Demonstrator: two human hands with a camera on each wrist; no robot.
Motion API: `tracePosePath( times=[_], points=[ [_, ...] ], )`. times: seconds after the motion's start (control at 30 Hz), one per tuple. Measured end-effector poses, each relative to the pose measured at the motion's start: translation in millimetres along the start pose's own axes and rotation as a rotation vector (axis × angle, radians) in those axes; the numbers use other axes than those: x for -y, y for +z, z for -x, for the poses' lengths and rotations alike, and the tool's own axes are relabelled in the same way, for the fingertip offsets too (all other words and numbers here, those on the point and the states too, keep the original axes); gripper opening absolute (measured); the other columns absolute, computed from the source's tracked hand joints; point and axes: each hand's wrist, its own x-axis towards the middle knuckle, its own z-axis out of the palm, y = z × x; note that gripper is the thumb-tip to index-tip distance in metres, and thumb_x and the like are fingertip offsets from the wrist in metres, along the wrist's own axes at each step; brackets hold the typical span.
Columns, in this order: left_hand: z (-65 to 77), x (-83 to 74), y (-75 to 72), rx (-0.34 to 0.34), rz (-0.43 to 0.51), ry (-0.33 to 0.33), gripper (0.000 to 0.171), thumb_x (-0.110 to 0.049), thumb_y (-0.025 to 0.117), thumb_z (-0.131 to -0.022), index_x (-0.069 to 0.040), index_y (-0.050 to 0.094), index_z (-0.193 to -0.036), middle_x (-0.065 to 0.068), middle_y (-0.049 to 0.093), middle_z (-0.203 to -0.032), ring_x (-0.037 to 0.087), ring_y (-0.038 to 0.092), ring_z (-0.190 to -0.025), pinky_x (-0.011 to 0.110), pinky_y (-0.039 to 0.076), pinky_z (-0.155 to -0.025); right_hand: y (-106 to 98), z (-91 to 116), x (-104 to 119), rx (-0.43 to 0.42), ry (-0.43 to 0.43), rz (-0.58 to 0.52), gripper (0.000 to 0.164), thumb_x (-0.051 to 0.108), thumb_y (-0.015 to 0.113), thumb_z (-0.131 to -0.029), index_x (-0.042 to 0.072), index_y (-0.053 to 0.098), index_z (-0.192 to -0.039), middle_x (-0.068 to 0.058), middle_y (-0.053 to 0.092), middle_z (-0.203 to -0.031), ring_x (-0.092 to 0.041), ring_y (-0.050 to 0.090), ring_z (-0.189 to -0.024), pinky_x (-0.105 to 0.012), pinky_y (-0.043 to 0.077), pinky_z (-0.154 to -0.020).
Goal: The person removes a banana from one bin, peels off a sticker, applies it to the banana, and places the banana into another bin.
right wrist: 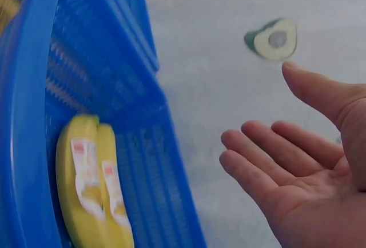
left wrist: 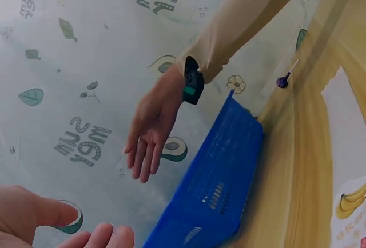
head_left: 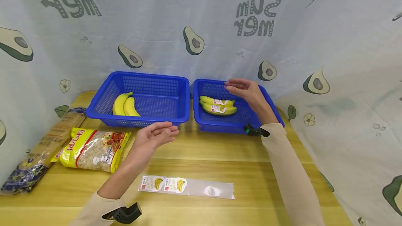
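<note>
My right hand (head_left: 246,91) hovers over the right blue basket (head_left: 226,128), fingers extended and palm bare in the right wrist view. Below it, two bananas (head_left: 218,109) with white stickers lie side by side in that basket. Relaxed and holding nothing, my left hand (head_left: 152,137) is just in front of the left blue basket (head_left: 150,76). Two bananas (head_left: 119,105) with no stickers showing lie at that basket's left end. On the table nearer me is a clear strip (head_left: 213,189) carrying two banana stickers (head_left: 176,185) on its left part.
A yellow-edged bag (head_left: 94,149) lies on the wooden table (head_left: 251,170) left of my left arm. Beyond it is a long brown and blue packet (head_left: 47,149). A printed curtain (head_left: 157,27) hangs behind the baskets. The left wrist view shows a small dark ball on a stick (left wrist: 283,81).
</note>
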Motion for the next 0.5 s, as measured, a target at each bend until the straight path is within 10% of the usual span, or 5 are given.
tracePosePath(
  times=[0.5],
  points=[
    [7.0,-35.1,-70.6,-0.181,0.076,0.086,0.037,-0.012,0.065,-0.109,0.002,0.054,-0.141,0.001,0.077,-0.124,0.017,0.074,-0.120,0.031,0.056,-0.103,49,0,37,0.155,-0.154,-0.131,0.045,0.003,0.075,-0.101,-0.003,0.063,-0.144,-0.024,0.070,-0.138,-0.027,0.074,-0.122,-0.036,0.057,-0.109]
  ],
)
